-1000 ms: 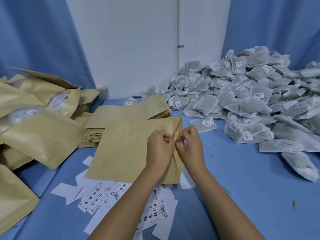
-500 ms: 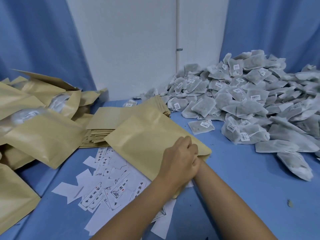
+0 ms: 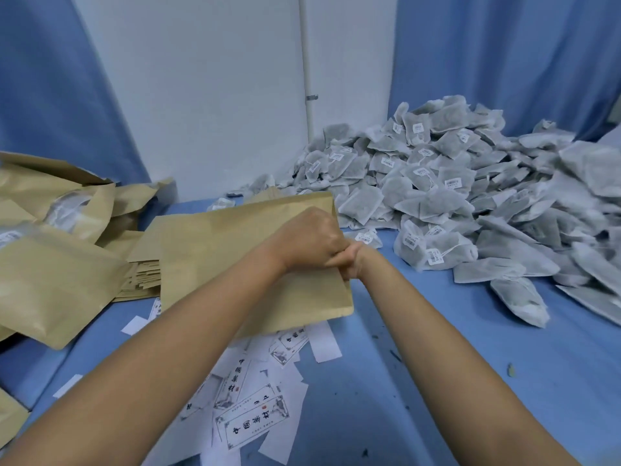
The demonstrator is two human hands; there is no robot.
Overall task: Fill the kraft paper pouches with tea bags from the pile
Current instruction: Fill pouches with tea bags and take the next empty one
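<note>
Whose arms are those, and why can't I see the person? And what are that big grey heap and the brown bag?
There is no machine here, just a person. The camera sits on their head and looks down, so you see only their two arms, as if they were your own. The left hand grips the edge of a brown paper pouch. The right hand is mostly hidden behind the left one at that same edge, so I can't tell what its fingers are doing. The grey heap on the right is a pile of tea bags, many with little white tags. On the left lie more pouches and a stack of flat ones. Printed labels are scattered on the blue table.
</note>
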